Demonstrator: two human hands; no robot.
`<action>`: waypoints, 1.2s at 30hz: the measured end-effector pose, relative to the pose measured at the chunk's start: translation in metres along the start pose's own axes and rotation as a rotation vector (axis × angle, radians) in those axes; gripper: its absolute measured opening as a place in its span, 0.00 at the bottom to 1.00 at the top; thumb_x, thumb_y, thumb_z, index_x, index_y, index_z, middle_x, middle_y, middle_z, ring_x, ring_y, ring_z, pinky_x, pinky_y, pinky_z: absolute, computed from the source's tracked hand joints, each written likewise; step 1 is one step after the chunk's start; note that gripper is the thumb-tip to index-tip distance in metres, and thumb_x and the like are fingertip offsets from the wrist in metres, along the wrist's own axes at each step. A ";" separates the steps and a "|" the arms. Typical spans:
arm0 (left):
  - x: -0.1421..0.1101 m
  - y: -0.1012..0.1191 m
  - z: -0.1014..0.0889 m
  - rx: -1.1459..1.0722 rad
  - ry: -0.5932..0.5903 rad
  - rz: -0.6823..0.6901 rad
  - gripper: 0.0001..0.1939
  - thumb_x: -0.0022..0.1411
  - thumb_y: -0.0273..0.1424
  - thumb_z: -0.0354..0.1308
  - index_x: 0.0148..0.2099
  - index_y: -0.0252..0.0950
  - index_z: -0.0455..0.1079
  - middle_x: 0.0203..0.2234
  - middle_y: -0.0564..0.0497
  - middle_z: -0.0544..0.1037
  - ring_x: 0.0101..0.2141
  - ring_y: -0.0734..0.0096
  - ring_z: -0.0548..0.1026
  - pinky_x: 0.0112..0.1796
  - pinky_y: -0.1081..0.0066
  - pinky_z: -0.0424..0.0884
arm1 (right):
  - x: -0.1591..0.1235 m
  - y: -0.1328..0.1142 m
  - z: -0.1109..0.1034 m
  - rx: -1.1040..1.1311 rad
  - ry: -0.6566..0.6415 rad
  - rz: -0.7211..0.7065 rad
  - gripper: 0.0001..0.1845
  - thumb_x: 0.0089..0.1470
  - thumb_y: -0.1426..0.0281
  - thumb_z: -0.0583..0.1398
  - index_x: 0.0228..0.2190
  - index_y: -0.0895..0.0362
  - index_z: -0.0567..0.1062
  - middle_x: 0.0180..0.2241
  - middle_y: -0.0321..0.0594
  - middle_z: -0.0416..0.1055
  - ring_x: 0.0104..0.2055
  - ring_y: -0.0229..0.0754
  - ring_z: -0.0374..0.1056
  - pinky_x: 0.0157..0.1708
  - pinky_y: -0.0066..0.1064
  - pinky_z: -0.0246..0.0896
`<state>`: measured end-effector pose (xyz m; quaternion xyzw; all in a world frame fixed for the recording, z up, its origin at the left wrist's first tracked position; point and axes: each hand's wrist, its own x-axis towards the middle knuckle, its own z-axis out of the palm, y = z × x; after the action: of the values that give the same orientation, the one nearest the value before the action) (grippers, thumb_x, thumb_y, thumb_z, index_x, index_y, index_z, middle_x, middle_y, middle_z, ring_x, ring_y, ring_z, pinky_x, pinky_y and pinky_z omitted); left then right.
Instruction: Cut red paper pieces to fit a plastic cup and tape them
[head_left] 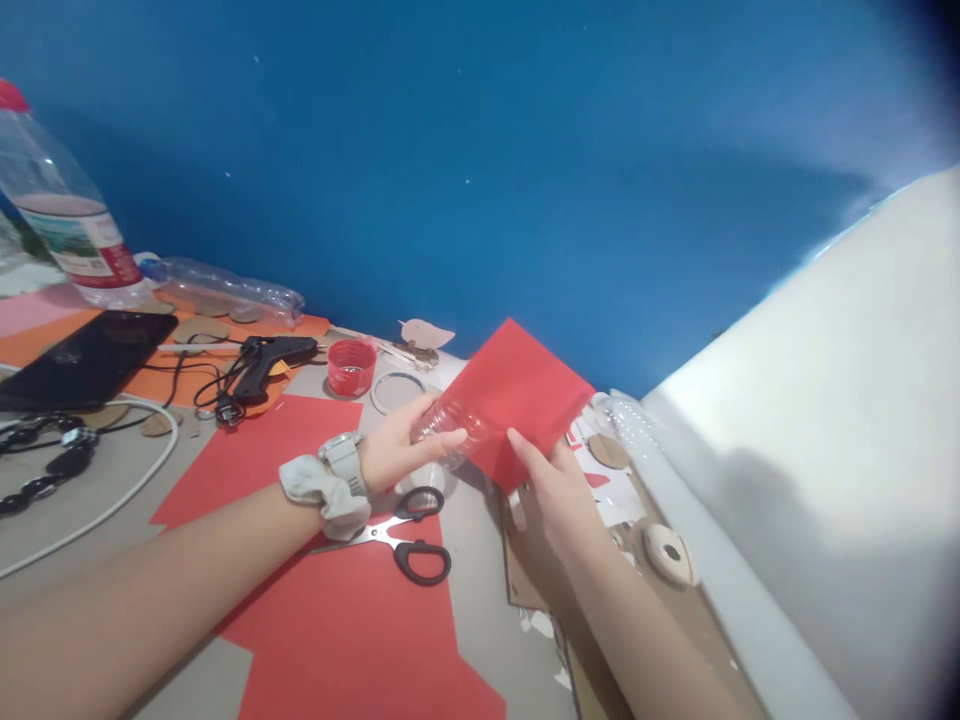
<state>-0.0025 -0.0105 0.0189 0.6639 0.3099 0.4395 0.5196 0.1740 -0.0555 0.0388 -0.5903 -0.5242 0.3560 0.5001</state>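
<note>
Fingers of the left hand (409,440) close around a clear plastic piece (448,435) against the red sheet (516,400); the right hand (559,490) pinches the sheet's lower edge, above the worktop (480,560).

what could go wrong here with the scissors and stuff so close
The scissors lie part-open below the left hand, so a lowered wrist might catch a blade. The red sheet might crease where the right hand presses it toward the clear plastic piece.
</note>
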 end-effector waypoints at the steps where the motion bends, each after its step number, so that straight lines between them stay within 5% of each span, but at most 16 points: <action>1: 0.000 -0.001 0.000 -0.042 0.000 -0.013 0.23 0.57 0.43 0.55 0.50 0.34 0.64 0.37 0.46 0.77 0.39 0.60 0.75 0.38 0.63 0.72 | 0.002 0.000 -0.002 0.017 -0.015 0.009 0.20 0.53 0.58 0.55 0.44 0.56 0.70 0.43 0.44 0.74 0.43 0.48 0.71 0.39 0.37 0.68; 9: 0.010 -0.008 -0.005 -0.323 0.045 -0.147 0.16 0.61 0.40 0.49 0.44 0.34 0.67 0.34 0.48 0.77 0.35 0.65 0.76 0.36 0.66 0.74 | 0.011 0.006 -0.012 0.059 -0.025 0.044 0.21 0.50 0.57 0.57 0.42 0.57 0.72 0.42 0.44 0.75 0.42 0.50 0.71 0.38 0.39 0.68; 16: 0.016 -0.009 -0.010 -0.421 0.103 -0.257 0.27 0.60 0.50 0.42 0.55 0.40 0.55 0.40 0.44 0.72 0.32 0.62 0.77 0.27 0.60 0.76 | 0.015 0.013 -0.018 0.025 0.042 0.020 0.21 0.50 0.57 0.57 0.42 0.57 0.72 0.37 0.44 0.76 0.38 0.50 0.72 0.36 0.39 0.68; 24: 0.010 -0.014 -0.003 -0.236 0.150 -0.215 0.29 0.52 0.36 0.62 0.54 0.40 0.55 0.46 0.46 0.65 0.36 0.69 0.75 0.34 0.68 0.75 | 0.023 0.021 -0.025 0.010 0.097 -0.005 0.22 0.50 0.58 0.57 0.43 0.58 0.71 0.43 0.45 0.74 0.45 0.51 0.70 0.42 0.41 0.66; 36: 0.011 -0.020 -0.004 0.073 0.308 -0.139 0.21 0.61 0.46 0.45 0.48 0.36 0.64 0.43 0.44 0.72 0.40 0.62 0.73 0.33 0.66 0.74 | 0.022 0.010 -0.028 0.075 0.097 -0.036 0.22 0.53 0.58 0.55 0.46 0.57 0.69 0.47 0.45 0.71 0.48 0.49 0.68 0.47 0.42 0.63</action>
<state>-0.0002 0.0059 0.0032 0.5841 0.4468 0.4876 0.4707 0.2077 -0.0396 0.0385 -0.5783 -0.4961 0.3373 0.5529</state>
